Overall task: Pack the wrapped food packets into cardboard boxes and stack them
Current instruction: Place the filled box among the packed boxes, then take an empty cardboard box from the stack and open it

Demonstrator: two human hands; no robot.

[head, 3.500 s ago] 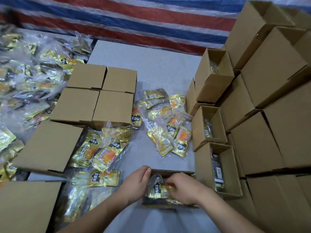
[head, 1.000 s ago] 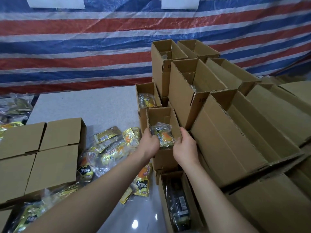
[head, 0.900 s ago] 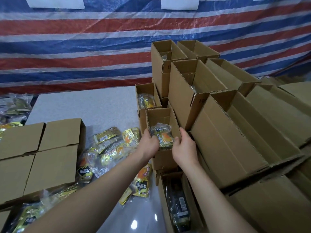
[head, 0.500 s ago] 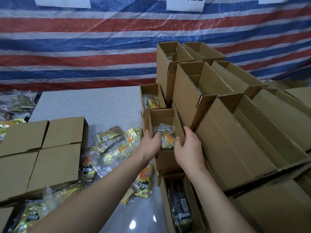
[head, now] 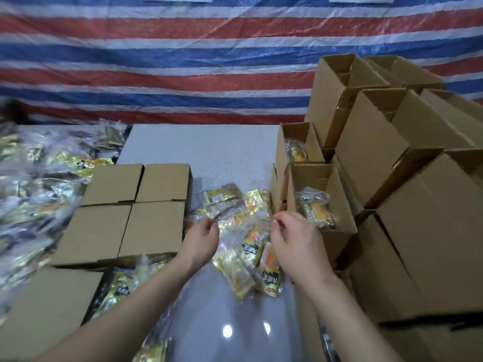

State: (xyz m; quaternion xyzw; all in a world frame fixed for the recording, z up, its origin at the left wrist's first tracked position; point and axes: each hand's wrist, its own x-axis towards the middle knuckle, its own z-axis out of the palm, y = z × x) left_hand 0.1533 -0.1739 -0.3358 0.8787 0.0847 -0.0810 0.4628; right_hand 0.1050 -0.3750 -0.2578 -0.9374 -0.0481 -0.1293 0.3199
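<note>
While hovering over the grey bench (head: 201, 150), left hand (head: 202, 237) and right hand (head: 294, 237) loosely curled, gripping nothing. Right of them, an open brown cardboard box (head: 317, 202) already holding a gold-and-orange wrapped packet (head: 315, 210), stacked on others. Loose gold foil packets (head: 248, 241) beneath and a big heap (head: 34, 184) far left still unpacked. Judged: early-to-middling, plenty remaining.

Bare grey tabletop (head: 203, 150) lies open ahead of me at centre frame. Closed brown cardboard boxes (head: 136, 205) wall the left, stacked open-topped cardboard boxes (head: 371, 142) the right; loose gold-wrapped packets (head: 243, 231) clutter the middle.
</note>
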